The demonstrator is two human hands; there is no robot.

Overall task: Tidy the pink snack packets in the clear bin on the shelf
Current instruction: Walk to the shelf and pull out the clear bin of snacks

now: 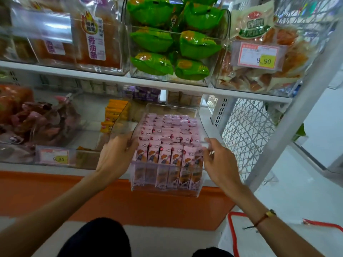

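- The clear bin [201, 125] sits on the lower shelf [209, 119], its front overhanging the shelf edge, below the green packets [174, 41].
- The left hand [116, 156] grips the bin's left wall; the right hand [220, 164] pinches its right wall.
- Judgement: both hands should move the bin level and square so the pink snack packets [167, 145] stay upright.
- Count: one bin, two hands; roughly six packets stand in the front row, and the rows behind cannot be counted exactly.
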